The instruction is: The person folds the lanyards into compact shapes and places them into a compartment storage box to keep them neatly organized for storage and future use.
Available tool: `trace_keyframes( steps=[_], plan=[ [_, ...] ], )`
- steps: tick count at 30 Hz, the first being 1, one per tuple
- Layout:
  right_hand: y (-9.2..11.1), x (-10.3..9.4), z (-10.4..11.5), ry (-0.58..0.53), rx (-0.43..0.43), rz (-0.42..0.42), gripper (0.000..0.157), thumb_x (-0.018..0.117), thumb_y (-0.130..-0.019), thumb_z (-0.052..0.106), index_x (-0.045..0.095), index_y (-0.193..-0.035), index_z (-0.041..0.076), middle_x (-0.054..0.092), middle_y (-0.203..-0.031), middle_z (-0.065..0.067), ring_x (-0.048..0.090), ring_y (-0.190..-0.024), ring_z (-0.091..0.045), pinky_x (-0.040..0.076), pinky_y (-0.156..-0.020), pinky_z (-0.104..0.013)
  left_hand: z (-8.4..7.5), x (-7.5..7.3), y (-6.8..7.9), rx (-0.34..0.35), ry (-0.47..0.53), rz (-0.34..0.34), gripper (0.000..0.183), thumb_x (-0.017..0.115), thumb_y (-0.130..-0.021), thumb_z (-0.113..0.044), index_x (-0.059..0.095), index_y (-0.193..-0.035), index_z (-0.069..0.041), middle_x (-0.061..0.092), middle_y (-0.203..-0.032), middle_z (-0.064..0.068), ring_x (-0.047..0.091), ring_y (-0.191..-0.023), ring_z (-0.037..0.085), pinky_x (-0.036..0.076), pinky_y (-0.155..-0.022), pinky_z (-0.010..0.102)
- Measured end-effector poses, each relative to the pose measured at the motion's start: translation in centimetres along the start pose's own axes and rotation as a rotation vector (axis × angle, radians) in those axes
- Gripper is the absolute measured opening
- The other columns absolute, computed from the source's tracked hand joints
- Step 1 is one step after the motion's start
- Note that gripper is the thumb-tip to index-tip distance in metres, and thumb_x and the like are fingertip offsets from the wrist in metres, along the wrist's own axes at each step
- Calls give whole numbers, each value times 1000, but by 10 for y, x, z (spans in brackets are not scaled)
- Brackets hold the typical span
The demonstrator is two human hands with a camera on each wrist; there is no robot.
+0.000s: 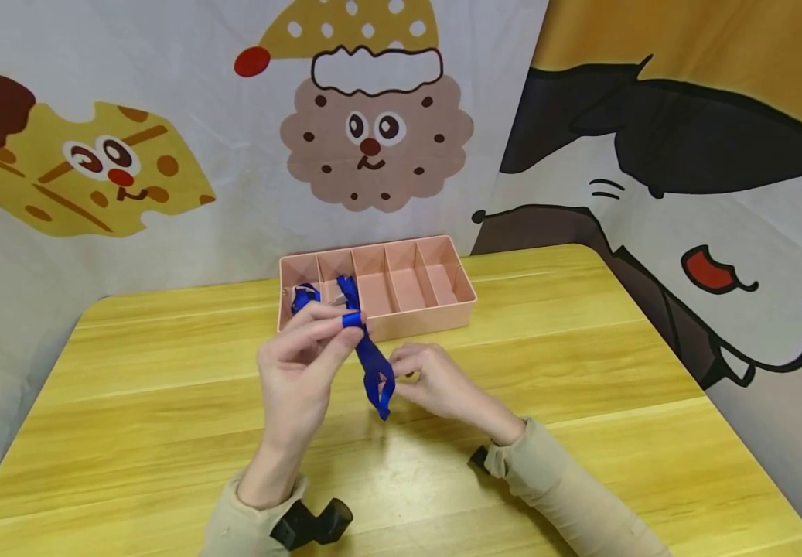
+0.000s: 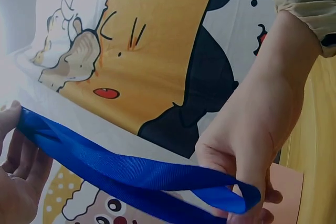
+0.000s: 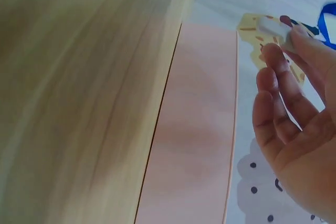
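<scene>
My left hand point(image 1: 296, 379) pinches one end of a blue ribbon strap point(image 1: 373, 360) between thumb and fingers, above the table in front of the pink box. The strap hangs down as a loop toward my right hand point(image 1: 438, 383). In the left wrist view the ribbon point(image 2: 142, 171) stretches across, its looped end overlapping the right thumb. Seen from the right wrist, thumb and forefinger pinch a small pale grey piece point(image 3: 275, 29), while the other fingers curl loosely. I cannot tell what that piece is.
The pink box point(image 1: 414, 319) with several compartments stands at the table's back edge. Blue ribbon point(image 1: 305, 295) lies in its leftmost compartment, and more blue ribbon point(image 1: 347, 288) shows in the one beside it. A cartoon-printed cloth point(image 1: 233, 232) hangs behind the wooden table point(image 1: 581, 333).
</scene>
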State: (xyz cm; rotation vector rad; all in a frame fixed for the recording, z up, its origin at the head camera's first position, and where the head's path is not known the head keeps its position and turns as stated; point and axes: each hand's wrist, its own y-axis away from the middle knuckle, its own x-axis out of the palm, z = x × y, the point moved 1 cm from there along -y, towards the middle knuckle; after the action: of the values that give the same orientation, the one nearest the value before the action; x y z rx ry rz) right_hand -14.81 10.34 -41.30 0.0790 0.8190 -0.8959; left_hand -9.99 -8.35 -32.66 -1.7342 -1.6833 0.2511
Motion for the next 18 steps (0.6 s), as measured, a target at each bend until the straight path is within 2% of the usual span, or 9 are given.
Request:
trace_keyframes(
  steps=[4,6,8,11,13,15,18],
  plan=[
    [2,-16,0,35,63,127,23,80,-94,14,81,-116,10,80,-110,-6,75,-103,-21,62,-89,-34,2,-1,-1,33,-29,-19,28,74,-93,5,85,-100,-19,75,-94,-10,61,-80,2,46,-63,13],
    [4,-27,4,69,98,126,28,79,-95,16,78,-123,11,79,-118,-6,74,-109,-22,61,-94,-36,2,-1,-1,28,-73,-31,28,76,-92,3,85,-98,-23,73,-91,-13,57,-75,1,42,-60,14],
    [7,-37,12,73,123,40,28,78,-96,16,78,-123,10,80,-118,-6,75,-109,-23,62,-92,-37,3,-1,0,23,-100,-36,29,76,-91,5,85,-96,-22,73,-89,-13,57,-74,0,43,-60,13],
    [9,-47,30,37,97,-174,19,77,-96,11,81,-115,10,82,-109,-4,75,-98,-16,61,-83,-33,5,-1,0,9,-135,-38,31,75,-90,8,85,-95,-20,72,-90,-13,60,-76,0,49,-64,11],
    [11,-48,45,10,29,-315,15,77,-94,5,82,-108,9,82,-101,-4,73,-90,-13,60,-77,-29,7,-1,0,3,-137,-42,30,75,-90,11,85,-96,-16,73,-90,-12,63,-78,0,52,-66,11],
    [11,-43,57,-1,-53,-414,13,79,-91,3,82,-103,8,81,-95,-5,72,-85,-11,59,-75,-24,8,-1,-1,1,-144,-50,29,75,-90,11,86,-97,-15,73,-90,-13,62,-76,-1,50,-64,10],
    [11,-31,71,29,-166,-531,11,84,-91,15,82,-98,7,79,-89,-5,73,-83,-15,59,-78,-22,9,0,-2,-4,-147,-59,28,74,-90,11,86,-97,-14,73,-90,-13,62,-76,-1,50,-63,10]
  ],
)
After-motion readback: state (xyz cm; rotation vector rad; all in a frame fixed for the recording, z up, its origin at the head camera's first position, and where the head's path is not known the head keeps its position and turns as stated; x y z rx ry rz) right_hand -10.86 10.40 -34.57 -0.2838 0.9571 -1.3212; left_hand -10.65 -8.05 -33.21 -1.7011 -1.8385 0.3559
